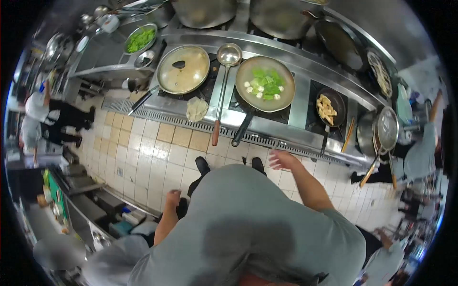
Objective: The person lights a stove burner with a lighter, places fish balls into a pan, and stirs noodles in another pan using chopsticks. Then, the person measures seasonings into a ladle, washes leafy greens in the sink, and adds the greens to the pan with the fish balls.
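My right hand [282, 160] is held in the air in front of the stove with its fingers apart and nothing in it. Nearest to it is the black handle of a frying pan [243, 102] holding green leaves [267, 81] and small white pieces. My left hand [172, 197] hangs low at my side, its fingers loosely curled and no object visible in it. A long ladle [222, 97] with a wooden handle lies beside that pan. Left of the ladle sits a pan with a lid [183, 69], and a folded cloth [197, 109] lies at the stove edge.
A small pan [337, 97] with pale yellow pieces stands on the right burner, beside wooden chopsticks [349, 133]. A strainer [385, 128] rests over a pot at far right. Large pots [281, 19] line the back. Co-workers [422, 148] stand to both sides on the tiled floor [148, 143].
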Tool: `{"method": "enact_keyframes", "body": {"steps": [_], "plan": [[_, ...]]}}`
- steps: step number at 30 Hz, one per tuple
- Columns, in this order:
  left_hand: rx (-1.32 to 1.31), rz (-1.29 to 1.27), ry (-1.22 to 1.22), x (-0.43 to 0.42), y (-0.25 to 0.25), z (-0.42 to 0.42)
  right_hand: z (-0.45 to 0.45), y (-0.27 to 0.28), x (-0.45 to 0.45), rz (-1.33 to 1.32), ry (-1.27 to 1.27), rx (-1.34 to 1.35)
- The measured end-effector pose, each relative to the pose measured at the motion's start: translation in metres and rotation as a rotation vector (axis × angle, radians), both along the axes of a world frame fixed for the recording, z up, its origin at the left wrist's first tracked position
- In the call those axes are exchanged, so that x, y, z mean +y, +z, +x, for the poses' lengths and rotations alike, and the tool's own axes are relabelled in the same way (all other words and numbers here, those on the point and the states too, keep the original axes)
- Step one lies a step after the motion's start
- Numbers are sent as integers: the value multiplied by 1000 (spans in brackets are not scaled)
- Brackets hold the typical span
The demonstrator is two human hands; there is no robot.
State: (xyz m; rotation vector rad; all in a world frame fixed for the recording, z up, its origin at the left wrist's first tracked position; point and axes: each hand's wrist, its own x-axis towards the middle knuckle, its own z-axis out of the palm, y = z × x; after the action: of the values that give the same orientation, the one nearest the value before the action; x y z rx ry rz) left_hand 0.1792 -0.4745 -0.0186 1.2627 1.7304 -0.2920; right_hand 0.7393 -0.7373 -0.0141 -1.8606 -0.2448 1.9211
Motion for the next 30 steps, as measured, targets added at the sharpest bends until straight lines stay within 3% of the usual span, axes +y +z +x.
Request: {"method": "enact_keyframes", "body": {"steps": [2,4,6,7,9,10,11,12,14,16,17,20,22,24,25,26,27,28,30], "plan": [[-132,-24,-327,20,-56,-75,-23,-59,9,76,-1133,140],[-30,-139,-353,53,-26,-98,-44,-80,50,207,-1365,180],[-75,-99,-372,93,-9,-121,-64,-98,100,246,-1464,278],[-102,-79,-381,111,-1,-129,-65,-128,111,251,-1479,271],[-12,-90,-230,156,47,-108,-66,-196,139,567,-1814,508],[-2,-74,-251,181,48,-115,-74,-177,154,580,-1834,524],[-126,51,-45,206,48,-121,-79,-157,160,581,-1917,460],[-252,171,165,224,53,-128,-80,-147,162,552,-1937,391],[-290,232,169,260,70,-124,-74,-139,160,467,-1904,247],[-307,280,184,281,89,-124,-69,-157,150,704,-1730,160],[-317,288,132,287,92,-122,-75,-164,150,693,-1732,159],[-307,288,34,295,67,-140,-91,-129,159,421,-1663,-604],[-254,205,-8,292,37,-161,-102,-75,160,75,-1637,-640],[-269,142,-8,277,16,-179,-111,-36,159,67,-1776,-339],[-246,80,29,264,15,-181,-118,-41,160,304,-1725,-287],[-221,28,46,253,13,-184,-131,10,167,702,-1565,54],[-192,-13,1,244,8,-192,-139,78,185,683,-1506,241],[-177,100,-468,255,-85,-256,-143,132,202,633,-1538,303],[23,107,-906,250,-99,-262,-112,94,185,748,-1362,514]]}}
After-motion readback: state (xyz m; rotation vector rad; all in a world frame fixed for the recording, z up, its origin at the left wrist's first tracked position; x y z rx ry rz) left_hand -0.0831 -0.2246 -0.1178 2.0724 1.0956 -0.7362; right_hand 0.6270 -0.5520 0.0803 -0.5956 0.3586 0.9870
